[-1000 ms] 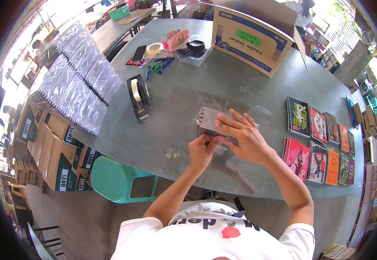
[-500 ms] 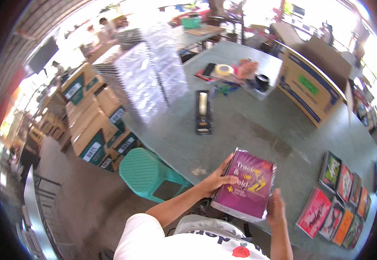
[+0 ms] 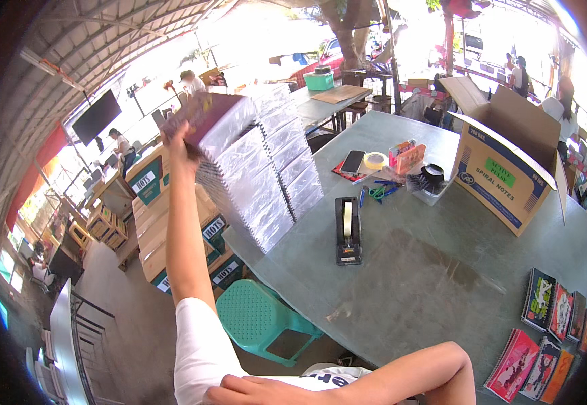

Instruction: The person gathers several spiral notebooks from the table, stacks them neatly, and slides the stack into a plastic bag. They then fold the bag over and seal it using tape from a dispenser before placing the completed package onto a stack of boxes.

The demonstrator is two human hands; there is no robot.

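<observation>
Grey-green, smooth-topped table (image 3: 401,304) in the middle, ribbed metal roof (image 3: 125,34) overhead! Up at the tall stack of clear-wrapped spiral notebooks (image 3: 260,192), the bare left hand (image 3: 184,147) has its fingers gripping the near edge of a purple-covered, plastic-wrapped pack (image 3: 222,116); whether pack meets stack, can't tell. Bare right hand (image 3: 256,391) by the white shirt (image 3: 200,341), fingers bent. Black tape dispenser (image 3: 348,233) near the stack, green plastic stool (image 3: 249,314) below, left forearm crossing before brown cartons (image 3: 152,236).
</observation>
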